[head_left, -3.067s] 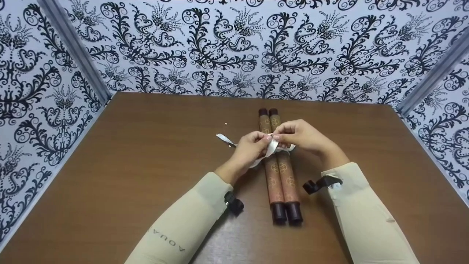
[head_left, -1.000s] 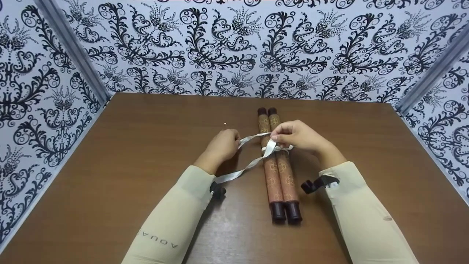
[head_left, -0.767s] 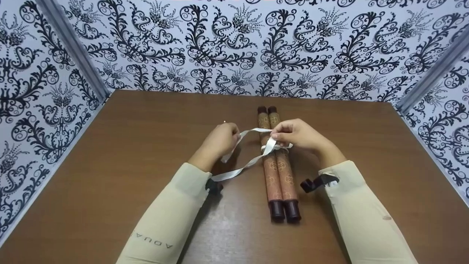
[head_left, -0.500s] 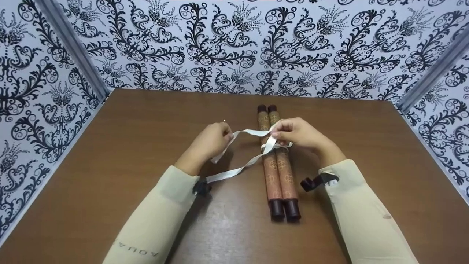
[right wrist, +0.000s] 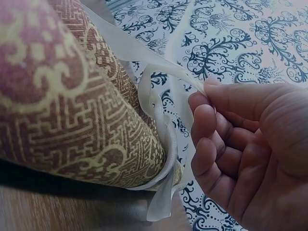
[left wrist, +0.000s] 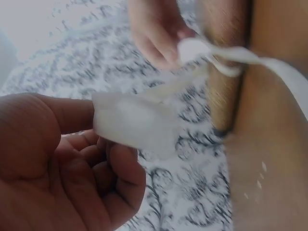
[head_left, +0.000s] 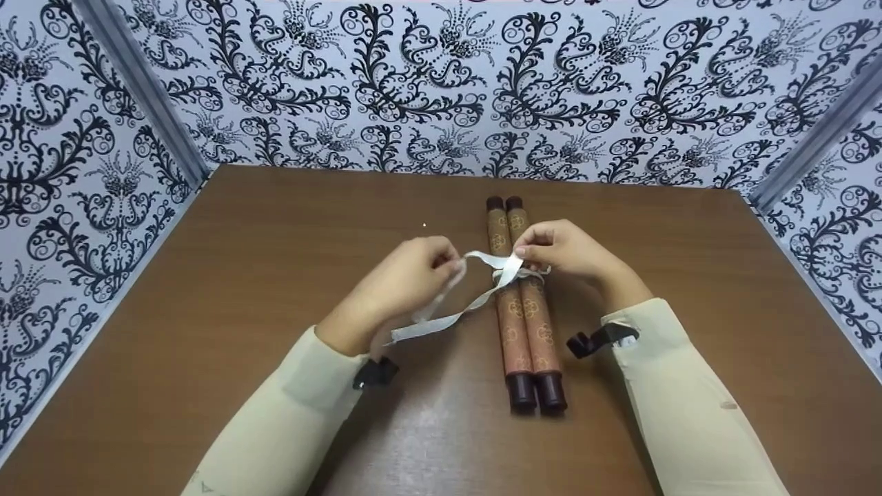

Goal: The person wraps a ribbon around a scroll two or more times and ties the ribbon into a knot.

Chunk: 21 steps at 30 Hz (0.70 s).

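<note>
Two patterned scroll rolls (head_left: pixel 527 331) with dark knobs lie side by side on the table, apparently one scroll. A white ribbon (head_left: pixel 510 271) goes around both near their middle. Over the knot, my right hand (head_left: pixel 568 251) pinches a fold of that ribbon between thumb and index finger; the right wrist view shows the pinch beside the patterned roll (right wrist: pixel 91 120). Left of the scroll, my left hand (head_left: pixel 413 279) pinches another length of ribbon (left wrist: pixel 134 120), which runs across toward the right hand. One loose tail hangs down leftward to near the left wrist.
The brown wooden table (head_left: pixel 289 227) reaches back to walls with black-and-white scrollwork (head_left: pixel 427 83). A tiny white speck (head_left: pixel 424 224) lies beyond the left hand. Black straps (head_left: pixel 592 341) hang from both wrists.
From beside the right hand, my left hand drew the ribbon out to the left, then came slightly back rightward. My right hand kept its pinch over the scroll, which stayed in place.
</note>
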{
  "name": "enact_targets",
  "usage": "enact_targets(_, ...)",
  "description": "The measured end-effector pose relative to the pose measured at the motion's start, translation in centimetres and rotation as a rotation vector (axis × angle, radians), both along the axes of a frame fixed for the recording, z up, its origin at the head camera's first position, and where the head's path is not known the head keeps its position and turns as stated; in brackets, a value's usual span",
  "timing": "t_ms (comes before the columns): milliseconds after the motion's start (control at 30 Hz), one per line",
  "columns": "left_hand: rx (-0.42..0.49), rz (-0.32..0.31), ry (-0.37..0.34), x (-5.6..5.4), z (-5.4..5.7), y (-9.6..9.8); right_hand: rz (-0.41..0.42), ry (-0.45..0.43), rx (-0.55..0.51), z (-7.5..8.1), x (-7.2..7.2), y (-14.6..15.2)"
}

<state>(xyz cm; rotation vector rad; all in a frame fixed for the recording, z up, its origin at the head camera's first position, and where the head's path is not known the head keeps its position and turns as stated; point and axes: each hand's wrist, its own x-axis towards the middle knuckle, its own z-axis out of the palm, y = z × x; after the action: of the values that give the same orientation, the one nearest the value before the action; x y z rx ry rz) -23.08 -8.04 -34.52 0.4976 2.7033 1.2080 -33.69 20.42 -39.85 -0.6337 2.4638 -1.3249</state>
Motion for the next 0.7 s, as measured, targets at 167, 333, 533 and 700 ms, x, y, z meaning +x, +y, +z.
enact_targets(167, 0.064, -0.095, -0.072, 1.7, 0.7, 1.8, -0.011, 0.003, -0.004, -0.3, -0.1, 0.1)
enact_targets(333, 0.052, -0.159, -0.026, 2.8, 1.3, 3.5, -0.017, 0.0, -0.009, -0.3, -0.2, 0.1)
enact_targets(533, 0.059, -0.259, 0.006, 4.0, 1.8, 5.5, -0.025, -0.013, -0.009, -0.3, -0.1, 0.1)
enact_targets(700, -0.006, -0.345, 0.025, 4.5, 0.3, 8.2, -0.046, -0.023, -0.007, -0.4, 0.0, 0.3)
